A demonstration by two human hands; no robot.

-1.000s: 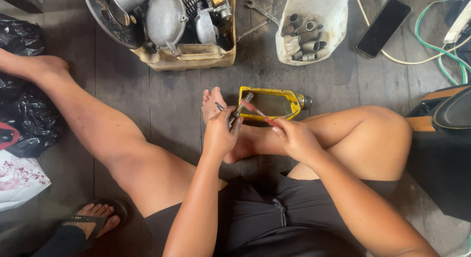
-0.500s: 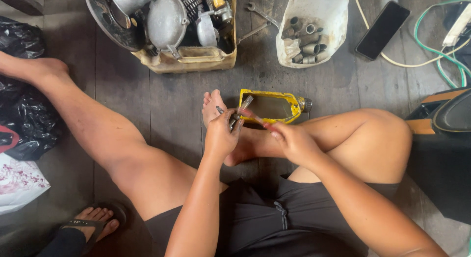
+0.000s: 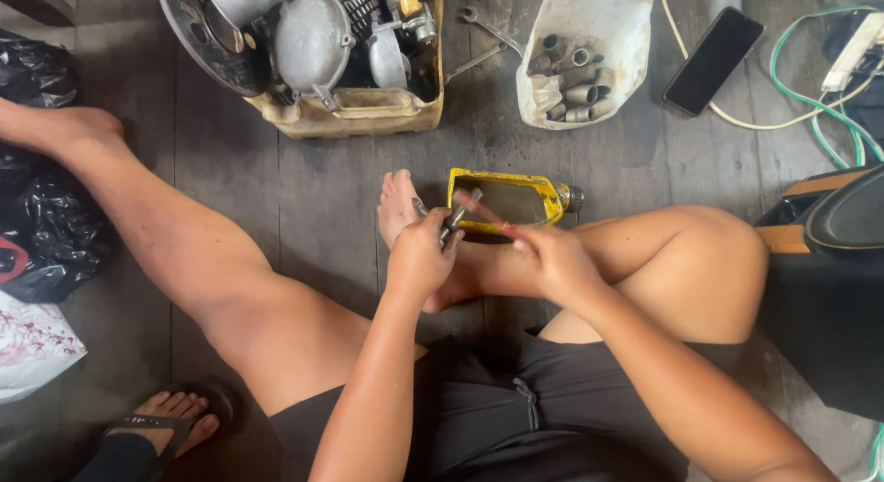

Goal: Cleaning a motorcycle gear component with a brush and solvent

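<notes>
Hands meet above my folded leg: my left hand grips a small metal part, my right hand pinches a thin red-handled tool; cut-open yellow oil bottle just beyond.

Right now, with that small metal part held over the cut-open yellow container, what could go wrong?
The left hand pinches the small metal part only at its fingertips; it could slip into the yellow container or onto the dark plank floor, where it may be hard to spot. The right hand works a thin red-tipped tool, motion-blurred, close to those fingers and above the bare foot, so a jab seems possible.
</notes>
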